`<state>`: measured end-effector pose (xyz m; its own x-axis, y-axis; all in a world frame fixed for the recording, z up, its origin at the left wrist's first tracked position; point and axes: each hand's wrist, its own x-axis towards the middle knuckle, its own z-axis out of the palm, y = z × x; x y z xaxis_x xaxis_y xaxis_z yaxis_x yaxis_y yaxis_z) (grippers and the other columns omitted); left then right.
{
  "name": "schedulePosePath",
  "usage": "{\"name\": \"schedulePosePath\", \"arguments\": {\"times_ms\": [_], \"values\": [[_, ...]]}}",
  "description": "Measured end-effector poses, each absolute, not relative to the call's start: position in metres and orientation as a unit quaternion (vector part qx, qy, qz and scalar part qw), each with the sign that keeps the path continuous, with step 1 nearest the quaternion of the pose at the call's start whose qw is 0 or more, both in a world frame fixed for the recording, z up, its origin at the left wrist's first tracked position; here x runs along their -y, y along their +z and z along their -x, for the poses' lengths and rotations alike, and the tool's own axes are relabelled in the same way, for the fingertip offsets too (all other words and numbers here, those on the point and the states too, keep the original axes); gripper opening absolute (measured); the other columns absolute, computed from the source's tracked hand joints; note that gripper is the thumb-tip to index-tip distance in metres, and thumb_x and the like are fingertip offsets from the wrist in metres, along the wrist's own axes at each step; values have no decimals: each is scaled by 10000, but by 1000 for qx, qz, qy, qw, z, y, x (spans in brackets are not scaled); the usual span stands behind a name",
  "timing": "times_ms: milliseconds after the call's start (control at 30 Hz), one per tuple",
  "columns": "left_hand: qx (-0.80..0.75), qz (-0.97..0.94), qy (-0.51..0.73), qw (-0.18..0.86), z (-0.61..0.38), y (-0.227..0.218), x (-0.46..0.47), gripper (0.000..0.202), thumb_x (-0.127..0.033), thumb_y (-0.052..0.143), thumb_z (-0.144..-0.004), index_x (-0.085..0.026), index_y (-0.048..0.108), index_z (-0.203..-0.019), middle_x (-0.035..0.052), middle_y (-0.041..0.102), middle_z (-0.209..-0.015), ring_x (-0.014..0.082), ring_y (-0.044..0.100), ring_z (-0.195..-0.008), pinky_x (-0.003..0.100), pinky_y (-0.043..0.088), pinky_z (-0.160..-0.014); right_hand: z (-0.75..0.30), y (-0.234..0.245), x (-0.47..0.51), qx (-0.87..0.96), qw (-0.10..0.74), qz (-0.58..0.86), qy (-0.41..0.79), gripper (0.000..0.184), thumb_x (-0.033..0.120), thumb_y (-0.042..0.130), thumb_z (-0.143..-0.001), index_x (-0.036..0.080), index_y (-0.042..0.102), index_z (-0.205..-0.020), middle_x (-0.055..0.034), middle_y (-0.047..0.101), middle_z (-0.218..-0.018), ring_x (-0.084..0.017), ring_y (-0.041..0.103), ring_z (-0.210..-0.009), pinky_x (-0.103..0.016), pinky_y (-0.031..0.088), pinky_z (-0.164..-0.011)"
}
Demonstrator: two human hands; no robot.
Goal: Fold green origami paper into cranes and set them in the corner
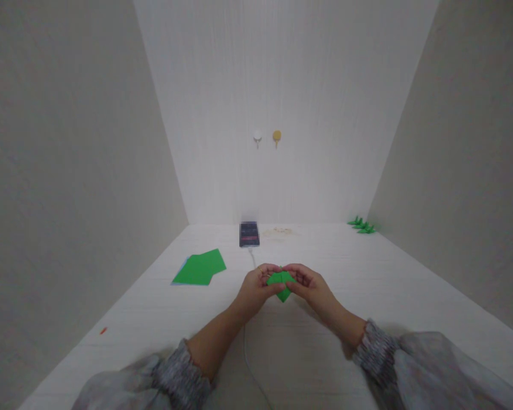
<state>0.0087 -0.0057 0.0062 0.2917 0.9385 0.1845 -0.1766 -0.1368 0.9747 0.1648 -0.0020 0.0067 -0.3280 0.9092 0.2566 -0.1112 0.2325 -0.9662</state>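
Note:
A small folded piece of green paper (283,294), pointed at its lower end, is held between both hands above the white table. My left hand (259,286) grips its left side, thumb on the near face and fingers behind. On the opposite side my right hand (309,283) pinches it in much the same way, with the thumb pressing near the middle. A crease runs down the paper's centre. The fingers hide its side edges.
Green paper sheets (200,269) lie to the left on the table (154,341). At the back stands or lies a phone (249,234) with a white cable (248,359) running forward beneath my left arm. Several folded green paper pieces (362,225) sit in the right back corner. Two hooks (276,136) are on the wall.

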Motion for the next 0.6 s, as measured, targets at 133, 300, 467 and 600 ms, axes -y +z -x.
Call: {"name": "schedulePosePath", "arguments": {"times_ms": [133, 300, 467, 600], "values": [[-349, -573, 480, 565, -7, 2, 4, 401, -265, 732, -520, -127, 530, -837, 35, 626, -783, 141, 581, -723, 278, 440, -687, -169, 5, -3, 627, 441, 316, 559, 339, 268, 701, -562, 184, 558, -857, -9, 610, -777, -141, 574, -713, -284, 441, -662], [-380, -595, 462, 536, -5, -3, 3, 369, -297, 737, -503, -122, 531, -755, -10, 579, -624, 105, 543, -581, 239, 418, -576, -177, 6, -4, 636, 413, 324, 566, 244, 265, 699, -560, 161, 553, -725, 34, 556, -627, -94, 512, -556, -233, 385, -543], [-386, -568, 453, 568, -5, 2, 7, 293, -332, 681, -580, -119, 520, -699, -25, 551, -574, 72, 504, -526, 210, 382, -541, -181, 11, 0, 653, 407, 314, 556, 172, 278, 636, -650, 145, 554, -723, 25, 539, -643, -94, 493, -592, -231, 368, -580], [-371, -558, 452, 588, -5, 5, 9, 219, -260, 672, -589, -115, 537, -683, -32, 549, -558, 62, 496, -510, 207, 386, -550, -180, 10, 1, 661, 405, 325, 542, 194, 322, 610, -682, 142, 536, -670, 17, 532, -653, -100, 487, -611, -237, 374, -591]]}}
